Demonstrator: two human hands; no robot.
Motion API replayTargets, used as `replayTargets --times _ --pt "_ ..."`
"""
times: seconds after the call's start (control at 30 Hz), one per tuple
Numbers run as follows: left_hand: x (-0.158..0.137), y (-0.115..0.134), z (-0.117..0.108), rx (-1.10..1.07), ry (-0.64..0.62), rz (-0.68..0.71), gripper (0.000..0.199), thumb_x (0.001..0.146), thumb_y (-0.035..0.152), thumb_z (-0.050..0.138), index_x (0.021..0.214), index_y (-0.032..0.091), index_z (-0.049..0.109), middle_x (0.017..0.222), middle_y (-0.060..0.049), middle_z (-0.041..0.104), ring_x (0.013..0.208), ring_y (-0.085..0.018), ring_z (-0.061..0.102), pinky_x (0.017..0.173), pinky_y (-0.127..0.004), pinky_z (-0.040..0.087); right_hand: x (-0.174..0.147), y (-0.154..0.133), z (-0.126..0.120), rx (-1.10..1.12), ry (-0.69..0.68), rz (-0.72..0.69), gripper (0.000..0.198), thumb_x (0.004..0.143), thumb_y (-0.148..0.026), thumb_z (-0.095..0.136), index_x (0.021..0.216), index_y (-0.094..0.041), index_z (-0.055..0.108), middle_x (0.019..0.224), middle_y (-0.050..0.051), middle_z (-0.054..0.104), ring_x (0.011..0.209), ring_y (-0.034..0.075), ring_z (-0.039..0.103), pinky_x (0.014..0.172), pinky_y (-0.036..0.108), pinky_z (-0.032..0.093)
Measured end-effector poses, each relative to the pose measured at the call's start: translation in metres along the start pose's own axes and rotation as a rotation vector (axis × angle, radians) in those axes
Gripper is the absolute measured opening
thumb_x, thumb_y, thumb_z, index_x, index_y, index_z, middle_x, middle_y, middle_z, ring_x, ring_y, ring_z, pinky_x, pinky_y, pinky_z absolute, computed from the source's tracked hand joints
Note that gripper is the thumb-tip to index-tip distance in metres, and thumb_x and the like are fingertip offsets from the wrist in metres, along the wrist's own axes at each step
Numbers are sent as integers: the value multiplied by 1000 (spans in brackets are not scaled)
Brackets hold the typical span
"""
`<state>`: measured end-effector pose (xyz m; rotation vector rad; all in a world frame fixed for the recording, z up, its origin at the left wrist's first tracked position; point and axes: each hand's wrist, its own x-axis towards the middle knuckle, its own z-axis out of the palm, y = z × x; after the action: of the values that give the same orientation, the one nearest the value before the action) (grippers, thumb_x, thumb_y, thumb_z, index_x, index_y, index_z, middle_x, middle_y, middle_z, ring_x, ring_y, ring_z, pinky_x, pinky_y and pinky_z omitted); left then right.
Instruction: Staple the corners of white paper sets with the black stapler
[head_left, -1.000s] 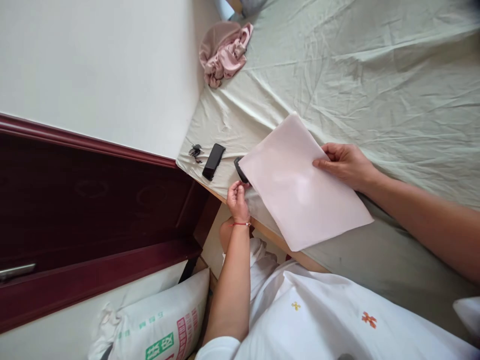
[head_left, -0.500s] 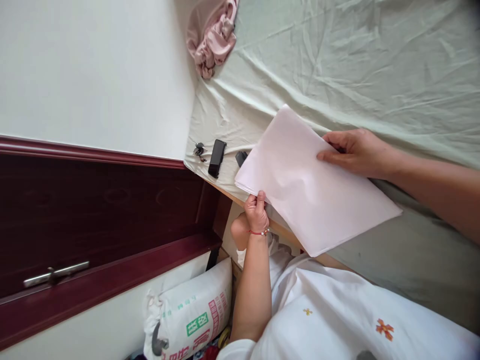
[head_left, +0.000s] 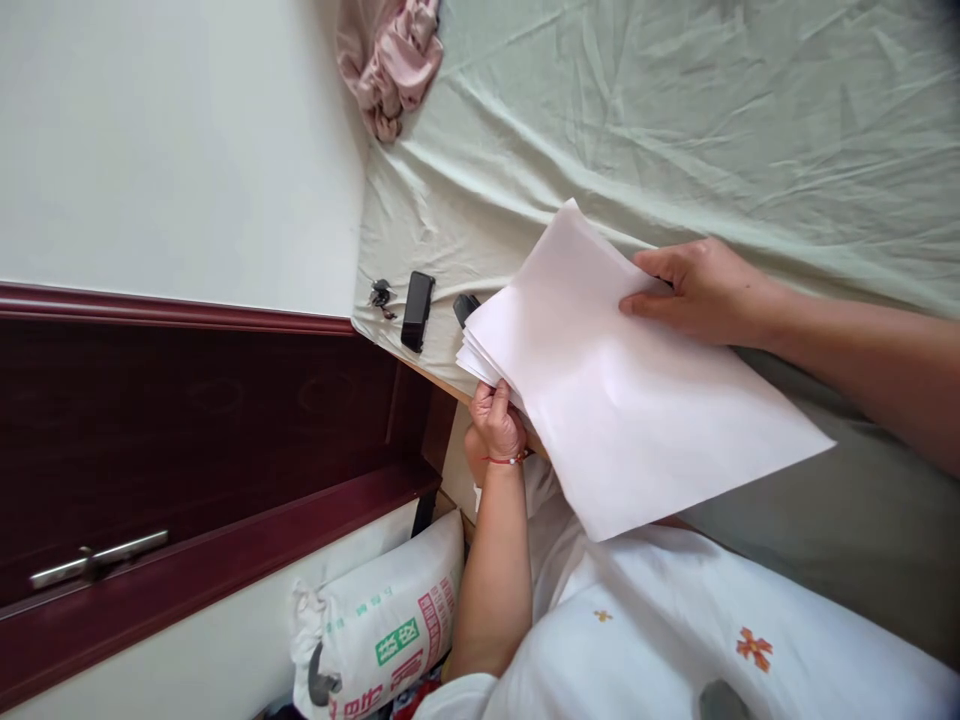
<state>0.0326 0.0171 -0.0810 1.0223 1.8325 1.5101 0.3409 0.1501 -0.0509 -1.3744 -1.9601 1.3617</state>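
Note:
Several sheets of blank white paper (head_left: pixel 622 400) are held tilted above the bed's near edge and my lap. My left hand (head_left: pixel 499 418), with a red bracelet at its wrist, pinches the lower left edges, where the sheets lie fanned apart. On the upper right edge, my right hand (head_left: pixel 686 290) grips the paper with the thumb on top; the other fingers are partly hidden behind it. A dark object (head_left: pixel 465 308) is partly covered by the left corner of the sheets.
A black phone-like device (head_left: pixel 417 311) and a small bunch of keys (head_left: pixel 381 295) lie on the green bedsheet (head_left: pixel 675 120). Pink cloth (head_left: pixel 394 65) is bunched by the wall. Down left are a dark red door (head_left: pixel 187 420) with a metal handle and a white printed sack (head_left: pixel 390 620).
The sheets at the left edge have fanned apart, and the top sheet has shifted away from the others. Both hands appear a little further left as the view has shifted.

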Motion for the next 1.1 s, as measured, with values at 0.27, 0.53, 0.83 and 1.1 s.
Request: replayTargets --times 0.27,0.53,0.83,1.1 --pt "-1 1 7 33 74 7 47 84 66 82 100 22 81 102 -6 84 112 -27 78 104 -38 60 0 -1 1 -13 21 -63 11 92 -29 65 82 -25 63 77 3 66 78 25 65 73 37 46" --pt "-4 5 7 -34 50 -31 46 78 65 87 87 20 80 95 -5 81 102 -26 77 99 -38 61 3 10 7 8 54 -80 11 91 -36 67 87 -25 68 79 5 67 80 27 65 74 38 44" --pt "-3 3 6 -11 69 -20 46 78 64 87 77 21 70 80 -1 70 88 -20 71 92 -35 58 -1 -1 1 11 37 9 6 91 -32 69 91 -26 67 82 4 68 77 27 65 72 39 46" --pt "-5 1 3 -35 0 -37 49 80 68 85 93 21 81 95 -5 79 103 -27 77 99 -38 60 0 3 3 18 29 -33 5 91 -30 67 90 -26 68 81 5 69 78 27 66 71 39 46"
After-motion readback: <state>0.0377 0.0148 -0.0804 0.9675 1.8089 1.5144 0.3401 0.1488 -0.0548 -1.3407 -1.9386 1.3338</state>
